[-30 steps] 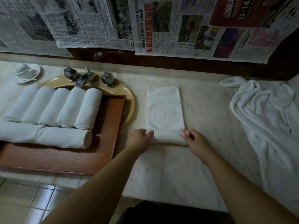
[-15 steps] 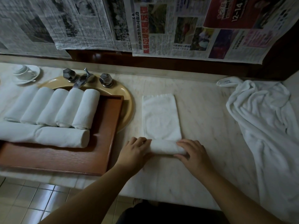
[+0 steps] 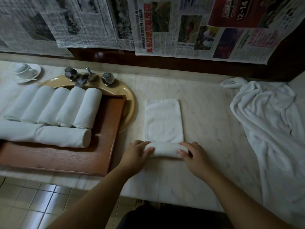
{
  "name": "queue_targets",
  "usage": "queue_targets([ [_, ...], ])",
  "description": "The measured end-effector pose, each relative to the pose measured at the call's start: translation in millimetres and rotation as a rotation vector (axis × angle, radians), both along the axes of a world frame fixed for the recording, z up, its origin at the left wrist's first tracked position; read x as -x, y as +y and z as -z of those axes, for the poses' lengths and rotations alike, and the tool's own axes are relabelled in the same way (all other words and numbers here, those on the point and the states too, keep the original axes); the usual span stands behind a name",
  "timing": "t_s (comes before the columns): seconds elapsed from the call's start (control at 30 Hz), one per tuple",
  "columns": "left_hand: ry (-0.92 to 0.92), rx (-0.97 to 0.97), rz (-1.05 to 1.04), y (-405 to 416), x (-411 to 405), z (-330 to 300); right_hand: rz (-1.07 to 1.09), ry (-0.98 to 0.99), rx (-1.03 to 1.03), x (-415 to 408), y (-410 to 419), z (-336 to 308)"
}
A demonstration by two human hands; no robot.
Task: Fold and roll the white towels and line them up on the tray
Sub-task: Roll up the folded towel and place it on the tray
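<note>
Both hands, left hand point(image 3: 136, 154) and right hand point(image 3: 193, 156), curl their fingers on the half-rolled towel point(image 3: 165, 150); I think an even, tight push keeps it straight

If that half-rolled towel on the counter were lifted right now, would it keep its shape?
Probably not: the half-rolled towel is soft cloth, with its far part still flat. The roll would likely loosen once the left hand and right hand let go. It looks light and unlikely to slip.
</note>
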State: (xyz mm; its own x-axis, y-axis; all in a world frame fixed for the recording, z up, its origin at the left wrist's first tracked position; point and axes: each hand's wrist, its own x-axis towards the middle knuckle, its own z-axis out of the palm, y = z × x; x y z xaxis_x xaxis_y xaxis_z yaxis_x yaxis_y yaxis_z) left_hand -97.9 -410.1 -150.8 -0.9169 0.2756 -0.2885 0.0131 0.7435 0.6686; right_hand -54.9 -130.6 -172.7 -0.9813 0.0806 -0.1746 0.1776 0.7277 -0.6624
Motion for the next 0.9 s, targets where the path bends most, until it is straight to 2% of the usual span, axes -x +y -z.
queue_targets([
  [0.13, -0.076, -0.091, -0.153, 9.0, 11.0, -0.1, 0.069, -0.157, 0.015, 19.9, -4.5, -1.8],
  [0.23, -0.130, -0.272, -0.357, 19.2, 11.3, -9.7, 0.111, -0.228, 0.074, 28.8, -6.8, -3.7],
  [0.3, -0.076, -0.248, -0.399, 25.3, 9.4, -14.8, 0.158, -0.213, 0.072, 28.3, -11.2, -6.7],
  [0.37, 0.089, -0.026, -0.325, 32.8, 6.3, -18.2, 0.223, -0.131, 0.034, 22.1, -19.7, -12.3],
  [0.43, 0.318, 0.194, -0.188, 40.5, 2.3, -15.6, 0.233, 0.055, -0.063, 13.8, -30.1, -22.9],
  [0.53, 0.502, 0.374, 0.022, 43.4, -8.7, -6.3, 0.041, 0.314, -0.300, 4.3, -46.0, -19.5],
  [0.63, 0.597, 0.348, 0.141, 36.1, -20.2, -2.7, -0.053, 0.404, -0.397, -6.4, -53.1, -11.4],
  [0.8, 0.514, 0.288, 0.182, 24.2, -22.5, -5.8, -0.148, 0.416, -0.453, -14.5, -46.4, -18.0],
  [0.9, 0.528, 0.274, 0.226, 15.6, -19.2, -2.6, -0.173, 0.432, -0.436, -11.6, -39.0, -16.0],
])
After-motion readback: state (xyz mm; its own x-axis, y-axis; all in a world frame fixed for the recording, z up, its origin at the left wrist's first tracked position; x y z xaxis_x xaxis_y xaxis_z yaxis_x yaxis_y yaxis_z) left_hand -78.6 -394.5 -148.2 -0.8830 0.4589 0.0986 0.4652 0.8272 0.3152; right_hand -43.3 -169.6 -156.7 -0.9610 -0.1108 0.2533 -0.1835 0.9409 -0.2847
